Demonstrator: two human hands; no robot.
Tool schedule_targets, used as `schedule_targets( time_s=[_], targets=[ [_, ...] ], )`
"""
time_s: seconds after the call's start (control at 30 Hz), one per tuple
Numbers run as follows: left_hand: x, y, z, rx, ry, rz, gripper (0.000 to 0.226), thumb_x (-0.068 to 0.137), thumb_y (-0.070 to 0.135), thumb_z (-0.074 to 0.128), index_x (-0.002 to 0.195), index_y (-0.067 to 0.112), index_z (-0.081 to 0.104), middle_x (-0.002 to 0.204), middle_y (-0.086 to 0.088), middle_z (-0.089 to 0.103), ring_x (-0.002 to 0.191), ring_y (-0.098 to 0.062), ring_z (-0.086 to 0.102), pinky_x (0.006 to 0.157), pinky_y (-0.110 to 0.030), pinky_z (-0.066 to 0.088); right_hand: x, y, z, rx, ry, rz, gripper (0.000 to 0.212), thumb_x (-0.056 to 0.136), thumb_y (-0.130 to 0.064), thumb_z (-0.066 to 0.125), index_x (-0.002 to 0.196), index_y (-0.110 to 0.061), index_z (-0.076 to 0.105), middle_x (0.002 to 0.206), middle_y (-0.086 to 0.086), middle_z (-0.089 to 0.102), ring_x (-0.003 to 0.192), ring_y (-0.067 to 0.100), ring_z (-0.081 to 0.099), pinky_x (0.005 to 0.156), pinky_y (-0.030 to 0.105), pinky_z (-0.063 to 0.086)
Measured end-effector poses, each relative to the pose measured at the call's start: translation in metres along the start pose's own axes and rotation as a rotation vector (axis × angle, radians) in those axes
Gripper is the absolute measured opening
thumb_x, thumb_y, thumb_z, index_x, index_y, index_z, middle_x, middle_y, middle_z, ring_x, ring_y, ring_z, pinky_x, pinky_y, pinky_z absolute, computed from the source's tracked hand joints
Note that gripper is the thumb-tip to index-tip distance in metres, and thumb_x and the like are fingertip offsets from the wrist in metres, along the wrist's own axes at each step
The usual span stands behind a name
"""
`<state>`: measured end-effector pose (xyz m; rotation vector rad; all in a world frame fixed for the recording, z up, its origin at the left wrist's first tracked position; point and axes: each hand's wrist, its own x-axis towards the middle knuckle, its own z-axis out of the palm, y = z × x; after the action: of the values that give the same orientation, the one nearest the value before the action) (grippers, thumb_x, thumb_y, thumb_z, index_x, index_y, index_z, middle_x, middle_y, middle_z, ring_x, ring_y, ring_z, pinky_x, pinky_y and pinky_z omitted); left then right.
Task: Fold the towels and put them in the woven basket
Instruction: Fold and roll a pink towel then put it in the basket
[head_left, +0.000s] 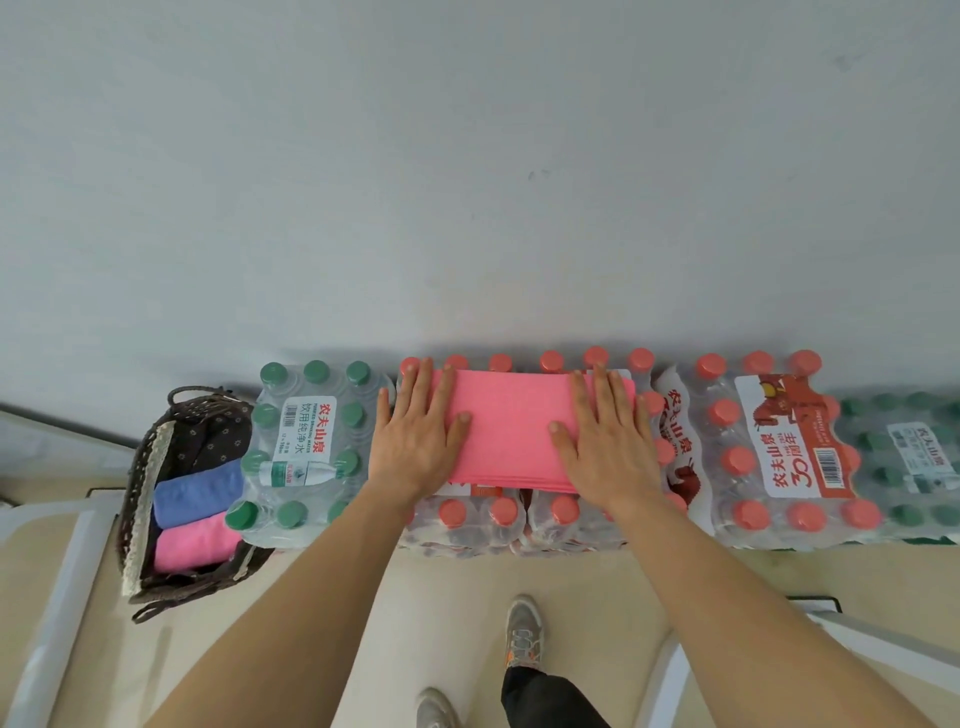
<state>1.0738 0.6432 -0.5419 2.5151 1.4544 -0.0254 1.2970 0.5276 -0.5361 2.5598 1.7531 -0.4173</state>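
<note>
A folded pink towel (511, 431) lies flat on top of shrink-wrapped packs of red-capped water bottles (478, 514). My left hand (415, 431) presses flat on its left end with straight fingers. My right hand (605, 436) presses flat on its right end the same way. The dark woven basket (136, 483) stands on the floor at the left, apart from both hands. Inside it lie a folded blue towel (197, 496) and a folded pink towel (195, 540).
A pack of green-capped bottles (304, 447) stands between the basket and the towel. More red-capped packs (779, 452) and a green-capped pack (914, 457) extend to the right. A grey wall rises behind them. My shoes (522, 631) are on the beige floor below.
</note>
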Motion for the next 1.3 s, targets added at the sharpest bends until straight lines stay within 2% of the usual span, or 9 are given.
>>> schedule_targets(
  time_s=[0.2, 0.4, 0.5, 0.6, 0.73, 0.9, 1.0, 1.1, 1.3],
  targets=[
    [0.014, 0.002, -0.022, -0.005, -0.003, -0.05, 0.069, 0.087, 0.06, 0.043, 0.146, 0.028, 0.031, 0.149, -0.005, 0.032, 0.14, -0.031, 0.023, 0.115, -0.049, 0.024, 0.003, -0.019, -0.017, -0.03, 0.003, 0.029, 0.071, 0.098, -0.047, 0.026, 0.158, -0.015, 0.002, 0.165, 0.012, -0.003, 0.152, 0.029, -0.007, 0.122, 0.052, -0.004],
    [0.048, -0.016, -0.05, -0.066, -0.062, -0.105, 0.037, 0.096, 0.04, 0.045, 0.12, 0.015, 0.058, 0.119, -0.01, 0.057, 0.112, -0.031, 0.046, 0.09, -0.043, 0.042, -0.007, -0.068, -0.016, 0.007, 0.025, -0.179, 0.071, 0.093, -0.041, 0.028, 0.156, -0.012, 0.019, 0.165, 0.008, 0.013, 0.151, 0.027, 0.013, 0.12, 0.049, 0.012],
    [0.058, -0.031, -0.057, -0.156, -0.247, -0.151, 0.046, 0.088, 0.059, 0.055, 0.112, 0.02, 0.061, 0.112, -0.008, 0.056, 0.109, -0.03, 0.051, 0.089, -0.039, 0.042, -0.008, -0.091, -0.005, 0.015, -0.019, -0.176, 0.072, 0.089, -0.044, 0.029, 0.153, -0.013, 0.031, 0.162, 0.008, 0.023, 0.149, 0.029, 0.023, 0.117, 0.054, 0.024],
    [0.059, -0.042, -0.063, -0.177, -0.342, -0.101, 0.046, 0.075, 0.062, 0.07, 0.103, 0.026, 0.063, 0.103, -0.007, 0.053, 0.102, -0.029, 0.054, 0.089, -0.038, 0.046, -0.01, -0.103, 0.006, 0.005, -0.053, -0.179, 0.071, 0.091, -0.048, 0.024, 0.156, -0.017, 0.024, 0.164, 0.007, 0.013, 0.151, 0.031, 0.014, 0.119, 0.056, 0.016],
    [0.052, -0.053, -0.07, -0.561, -0.286, -0.21, 0.032, 0.076, 0.038, 0.078, 0.09, 0.016, 0.06, 0.086, 0.003, 0.063, 0.082, -0.017, 0.06, 0.064, -0.028, 0.047, -0.01, -0.118, 0.012, 0.014, -0.064, -0.193, 0.073, 0.091, -0.053, 0.01, 0.159, -0.026, 0.005, 0.165, 0.003, -0.008, 0.152, 0.028, -0.006, 0.12, 0.051, 0.0],
    [0.034, -0.072, -0.067, -0.884, -0.325, -0.359, 0.031, 0.081, 0.038, 0.073, 0.097, 0.014, 0.063, 0.097, -0.004, 0.069, 0.091, -0.022, 0.067, 0.079, -0.038, 0.057, -0.012, -0.15, 0.016, 0.022, -0.107, -0.199, 0.075, 0.089, -0.057, 0.005, 0.158, -0.027, -0.005, 0.164, 0.003, -0.018, 0.151, 0.028, -0.015, 0.119, 0.048, -0.008],
    [0.023, -0.082, -0.066, -0.949, -0.359, -0.459, 0.031, 0.081, 0.032, 0.074, 0.099, 0.007, 0.068, 0.094, -0.011, 0.072, 0.081, -0.025, 0.07, 0.072, -0.042, 0.061, -0.013, -0.153, 0.013, 0.015, -0.129, -0.237, 0.078, 0.086, -0.059, 0.004, 0.157, -0.029, -0.005, 0.163, 0.002, -0.019, 0.151, 0.027, -0.015, 0.121, 0.047, -0.005],
    [0.02, -0.092, -0.075, -0.884, -0.281, -0.461, 0.019, 0.086, 0.025, 0.073, 0.082, 0.007, 0.068, 0.071, -0.005, 0.063, 0.059, -0.017, 0.058, 0.055, -0.028, 0.05, -0.014, -0.139, 0.001, 0.01, -0.144, -0.309, 0.081, 0.083, -0.061, 0.005, 0.158, -0.03, 0.0, 0.165, -0.002, -0.014, 0.152, 0.022, -0.012, 0.123, 0.046, 0.0],
    [0.015, -0.122, -0.087, -0.945, -0.121, -0.58, 0.029, 0.088, 0.036, 0.068, 0.077, 0.011, 0.061, 0.074, -0.003, 0.057, 0.069, -0.022, 0.052, 0.063, -0.034, 0.044, -0.017, -0.121, -0.01, -0.037, -0.185, -0.415, 0.081, 0.081, -0.065, 0.016, 0.156, -0.035, 0.012, 0.165, -0.008, -0.006, 0.152, 0.021, -0.007, 0.123, 0.047, 0.002]
  ],
)
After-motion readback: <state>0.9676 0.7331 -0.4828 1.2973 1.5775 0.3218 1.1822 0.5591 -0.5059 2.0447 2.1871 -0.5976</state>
